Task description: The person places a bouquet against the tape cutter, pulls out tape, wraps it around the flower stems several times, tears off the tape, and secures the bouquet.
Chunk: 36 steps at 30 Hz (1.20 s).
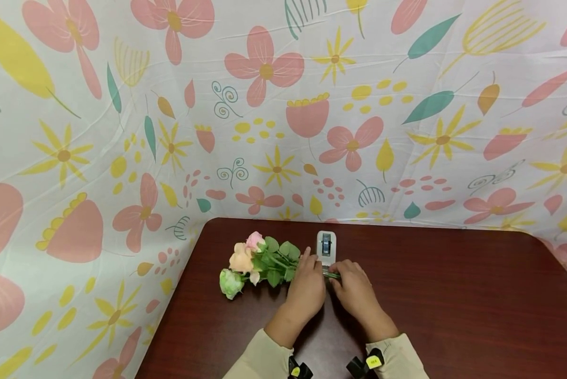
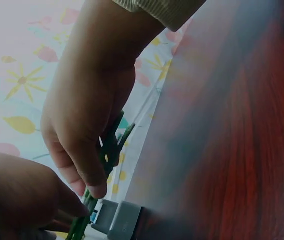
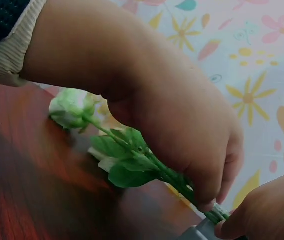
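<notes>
A bunch of artificial-looking roses lies across the table in the head view: a pink rose [image 1: 255, 241], a peach rose [image 1: 241, 258] and a pale green rose [image 1: 231, 283]. Its green stems [image 1: 331, 274] point right. My left hand [image 1: 309, 284] grips the stems below the leaves [image 1: 274, 263]. Closer to the cut ends, my right hand [image 1: 354, 287] pinches them between thumb and fingers. A glossy clear patch [image 3: 216, 206] shows on the stems between both hands in the right wrist view. Just behind the hands stands a white-grey tape dispenser [image 1: 326, 247].
The dark red-brown wooden table [image 1: 454, 295] extends to the right. A flower-printed cloth [image 1: 274, 131] hangs behind it and along its left side. Black wrist devices [image 1: 366, 363] sit at the beige sleeves [image 1: 259, 358].
</notes>
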### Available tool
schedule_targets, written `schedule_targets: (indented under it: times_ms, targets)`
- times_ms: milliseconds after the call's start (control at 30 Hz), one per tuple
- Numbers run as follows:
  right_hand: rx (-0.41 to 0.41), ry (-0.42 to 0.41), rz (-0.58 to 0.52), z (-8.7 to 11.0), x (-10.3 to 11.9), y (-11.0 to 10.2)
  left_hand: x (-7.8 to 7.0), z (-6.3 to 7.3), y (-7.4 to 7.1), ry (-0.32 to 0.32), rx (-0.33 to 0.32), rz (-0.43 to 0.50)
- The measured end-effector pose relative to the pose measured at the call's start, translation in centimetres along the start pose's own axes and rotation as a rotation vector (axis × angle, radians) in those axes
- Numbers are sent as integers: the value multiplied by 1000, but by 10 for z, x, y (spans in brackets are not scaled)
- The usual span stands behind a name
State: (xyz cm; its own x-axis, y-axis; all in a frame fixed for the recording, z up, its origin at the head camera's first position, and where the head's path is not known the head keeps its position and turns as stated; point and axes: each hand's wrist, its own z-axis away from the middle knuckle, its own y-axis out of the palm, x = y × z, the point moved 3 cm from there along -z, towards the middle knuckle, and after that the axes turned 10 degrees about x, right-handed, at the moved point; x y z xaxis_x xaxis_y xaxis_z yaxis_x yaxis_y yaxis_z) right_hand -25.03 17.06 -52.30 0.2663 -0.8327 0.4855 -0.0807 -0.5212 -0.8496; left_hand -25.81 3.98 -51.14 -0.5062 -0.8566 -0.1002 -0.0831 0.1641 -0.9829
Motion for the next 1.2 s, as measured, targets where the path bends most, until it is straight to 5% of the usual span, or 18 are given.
schedule_targets:
  times_ms: [133,433,900,1200]
  targets:
    - [-12,-1,2,-1,-2,0,0,1,1,-27,8,-7]
    - [-32,-24,-15,-2,-6,5,9,-2,3,-9,-103,-26]
    - [-19,29,-29,-3,-11,10,18,-5,5,-30,-78,30]
    - [-33,58,-17,-4,-15,10,21,-8,6,-14,-123,51]
